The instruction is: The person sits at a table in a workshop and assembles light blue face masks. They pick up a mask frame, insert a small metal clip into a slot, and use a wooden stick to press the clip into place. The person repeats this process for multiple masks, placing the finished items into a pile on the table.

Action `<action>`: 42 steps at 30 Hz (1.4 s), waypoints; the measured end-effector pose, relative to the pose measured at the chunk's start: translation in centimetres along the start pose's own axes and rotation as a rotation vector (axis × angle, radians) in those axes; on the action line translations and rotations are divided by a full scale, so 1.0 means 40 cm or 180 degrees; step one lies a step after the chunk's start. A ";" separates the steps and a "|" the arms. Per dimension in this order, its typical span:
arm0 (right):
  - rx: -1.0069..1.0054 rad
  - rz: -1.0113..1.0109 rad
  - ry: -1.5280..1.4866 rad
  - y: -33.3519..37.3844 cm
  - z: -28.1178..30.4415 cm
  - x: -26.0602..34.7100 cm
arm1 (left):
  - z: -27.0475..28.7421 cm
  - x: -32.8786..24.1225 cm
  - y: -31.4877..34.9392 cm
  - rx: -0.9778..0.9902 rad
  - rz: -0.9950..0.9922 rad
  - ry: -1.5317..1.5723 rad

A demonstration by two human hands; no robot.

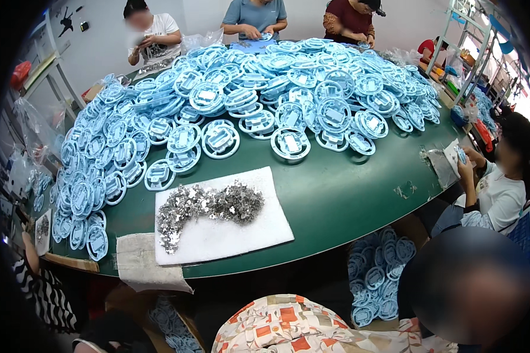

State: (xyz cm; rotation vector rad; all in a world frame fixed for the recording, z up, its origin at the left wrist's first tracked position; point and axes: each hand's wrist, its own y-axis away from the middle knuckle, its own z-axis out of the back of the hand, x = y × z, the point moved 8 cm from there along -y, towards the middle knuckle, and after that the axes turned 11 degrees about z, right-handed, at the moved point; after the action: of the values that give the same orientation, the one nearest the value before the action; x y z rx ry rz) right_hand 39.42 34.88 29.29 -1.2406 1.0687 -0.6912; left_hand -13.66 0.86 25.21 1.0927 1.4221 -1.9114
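Neither of my hands shows clearly. Patterned fabric with orange and red squares [288,326] fills the bottom middle, and a round blurred patch hides what lies at the lower right. Nearest to me on the green table [335,200] lies a white foam board [241,244], holding a heap of small silvery metal pieces [209,206]. Beyond it rises a large pile of light-blue plastic rings with a central block, like toy steering wheels [221,140]. A greyish cloth [153,262] hangs over the table edge beside the board.
Below the table edge, a container of more blue rings [377,276] stands right, and another batch [174,326] lies left. Several people work around the table; one in white [500,197] sits at the right. Shelving [462,53] stands at the far right.
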 end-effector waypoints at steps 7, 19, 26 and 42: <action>0.2282 -0.1397 0.3329 0.434 0.658 -0.463 | 0.154 -0.007 -0.001 -0.0377 0.0061 -0.0492; 0.5808 -0.0144 0.4635 0.835 1.159 -0.794 | 0.241 0.087 0.034 -0.0429 0.0276 -0.0474; 0.6262 0.0635 0.4922 0.889 1.297 -0.842 | 0.232 0.124 0.018 -0.0361 0.0300 -0.0401; 0.6217 -0.0685 0.4019 0.915 1.127 -0.742 | 0.246 0.134 0.010 -0.0334 0.0367 -0.0509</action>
State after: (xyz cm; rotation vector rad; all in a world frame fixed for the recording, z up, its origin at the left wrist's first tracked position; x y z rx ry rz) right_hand 64.78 87.72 0.69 0.9662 0.5509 -2.0187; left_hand -19.20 -8.24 21.73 0.9304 1.3262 -1.7799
